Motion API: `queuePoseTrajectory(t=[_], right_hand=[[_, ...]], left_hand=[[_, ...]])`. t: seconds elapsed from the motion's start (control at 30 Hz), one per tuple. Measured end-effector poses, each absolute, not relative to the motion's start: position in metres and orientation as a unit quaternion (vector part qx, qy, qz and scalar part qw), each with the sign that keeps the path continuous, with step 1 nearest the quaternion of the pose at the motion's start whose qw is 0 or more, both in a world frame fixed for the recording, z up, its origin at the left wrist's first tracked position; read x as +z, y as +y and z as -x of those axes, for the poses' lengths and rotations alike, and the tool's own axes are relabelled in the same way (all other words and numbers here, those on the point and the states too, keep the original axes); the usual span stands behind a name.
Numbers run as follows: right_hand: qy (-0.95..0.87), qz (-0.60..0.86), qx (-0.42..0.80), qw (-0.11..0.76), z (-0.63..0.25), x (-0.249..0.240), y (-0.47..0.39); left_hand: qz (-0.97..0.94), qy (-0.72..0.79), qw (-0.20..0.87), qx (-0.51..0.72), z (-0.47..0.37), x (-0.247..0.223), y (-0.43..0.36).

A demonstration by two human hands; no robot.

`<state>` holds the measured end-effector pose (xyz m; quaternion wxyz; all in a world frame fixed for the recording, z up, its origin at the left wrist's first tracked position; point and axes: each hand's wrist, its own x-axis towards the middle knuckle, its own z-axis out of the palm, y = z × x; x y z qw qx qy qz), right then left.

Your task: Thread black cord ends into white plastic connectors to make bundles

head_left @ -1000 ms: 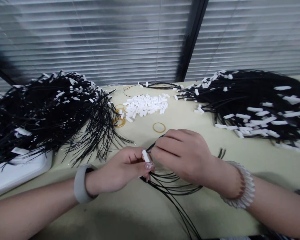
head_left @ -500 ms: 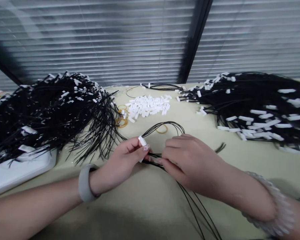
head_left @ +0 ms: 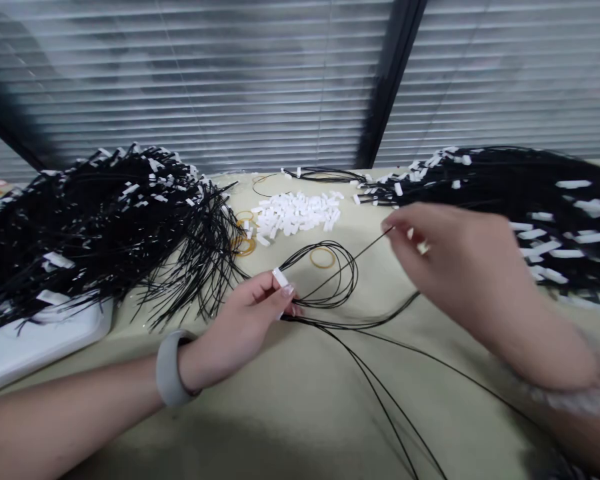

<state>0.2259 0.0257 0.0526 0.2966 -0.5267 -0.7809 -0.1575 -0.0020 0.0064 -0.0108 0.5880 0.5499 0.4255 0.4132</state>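
My left hand [head_left: 253, 310] pinches a white connector [head_left: 280, 277] together with several thin black wires [head_left: 355, 280] that loop round to its right. Loose wire tails spread from under its fingers toward the lower right. My right hand [head_left: 445, 267], raised and slightly blurred, has thumb and forefinger closed on a single black wire [head_left: 371, 243], drawn taut up and right out of the loop. A yellow rubber band [head_left: 323, 257] lies on the table behind the looped wires.
A heap of white connectors [head_left: 297, 215] sits at the back middle, with more rubber bands [head_left: 243, 245] beside it. Large piles of black wires stand left [head_left: 95, 213] and right [head_left: 520, 180]. A white tray [head_left: 87, 330] is under the left pile. Window blinds [head_left: 220, 80] rise behind the table.
My right hand has moved up and right, away from the left hand, pulling one wire out straight. The other wires now form a rounder loop. My left hand has hardly moved.
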Motion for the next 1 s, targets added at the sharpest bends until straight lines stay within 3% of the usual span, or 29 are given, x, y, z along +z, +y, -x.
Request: queuePoseTrajectory(t=[0.07,0.17,0.23,0.3,0.6,1.0], right_hand=[[-0.730,0.515,-0.055,0.446,-0.230,0.058,0.028],[-0.599,0.480,0.228,0.599,-0.228,0.064,0.029],[-0.532,0.462,0.363,0.610,-0.226,0.066,0.029],[-0.533,0.452,0.415,0.582,-0.224,0.062,0.030],[-0.778,0.485,0.206,0.342,-0.196,0.046,0.004],[-0.819,0.468,0.192,0.272,-0.193,0.035,0.008]], left_hand=[[-0.554,0.426,0.586,0.409,0.003,-0.011,0.007],[-0.568,0.423,0.588,0.392,0.003,-0.008,0.007],[-0.570,0.417,0.593,0.386,0.002,-0.006,0.006],[-0.573,0.415,0.594,0.383,0.001,-0.004,0.006],[-0.612,0.419,0.569,0.357,0.001,-0.003,0.005],[-0.672,0.401,0.540,0.311,0.002,0.000,0.002]])
